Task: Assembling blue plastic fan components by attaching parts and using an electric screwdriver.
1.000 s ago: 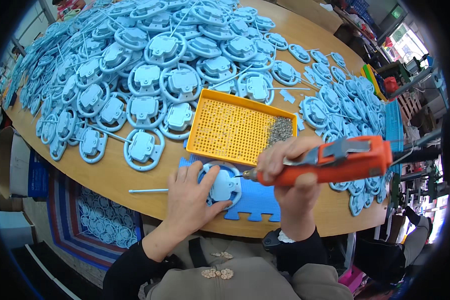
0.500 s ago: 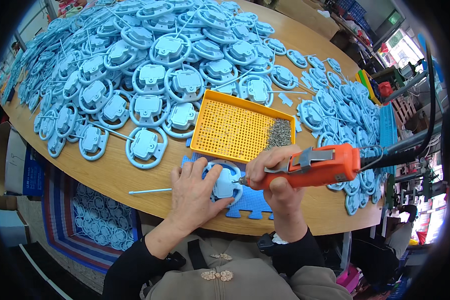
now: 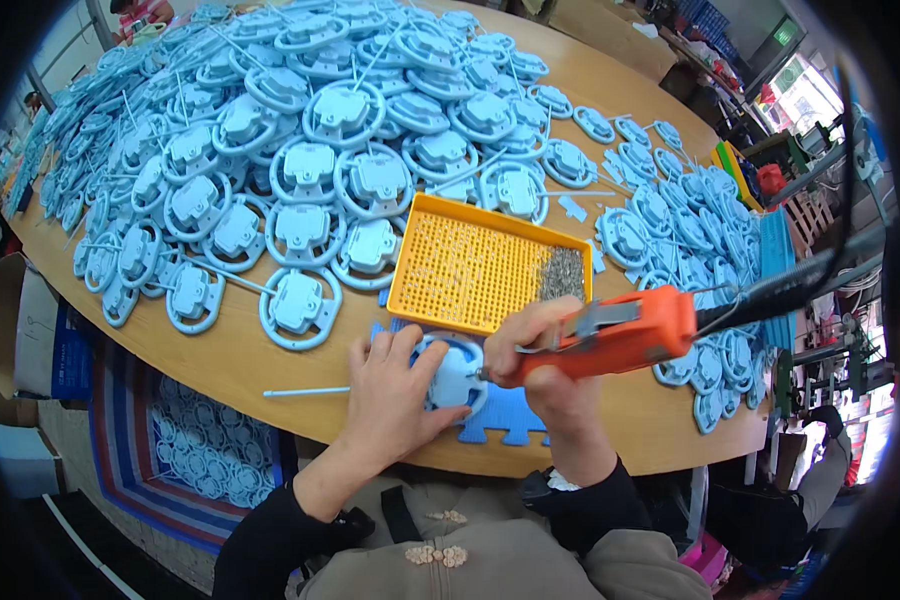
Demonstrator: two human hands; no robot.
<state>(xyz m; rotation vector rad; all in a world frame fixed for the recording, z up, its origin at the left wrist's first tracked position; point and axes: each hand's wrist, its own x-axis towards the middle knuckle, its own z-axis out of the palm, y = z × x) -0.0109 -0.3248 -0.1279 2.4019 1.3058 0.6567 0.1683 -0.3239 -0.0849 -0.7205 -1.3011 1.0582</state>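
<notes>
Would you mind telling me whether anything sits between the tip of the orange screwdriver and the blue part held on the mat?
Nothing visible does. The right hand holds the orange electric screwdriver with its tip at the blue wheel-shaped part, which the left hand steadies on the blue foam mat. The yellow tray lies behind, clear of the tip.

Plastic parts on a wooden table

The pale blue wheel part (image 3: 457,372) and orange screwdriver (image 3: 610,340) look smooth plastic; beside them, the table (image 3: 220,360) is matt wood.

Wooden table (image 3: 220,365): blue plastic wheels (image 3: 300,300), yellow tray (image 3: 470,270), blue mat (image 3: 515,415).
</notes>
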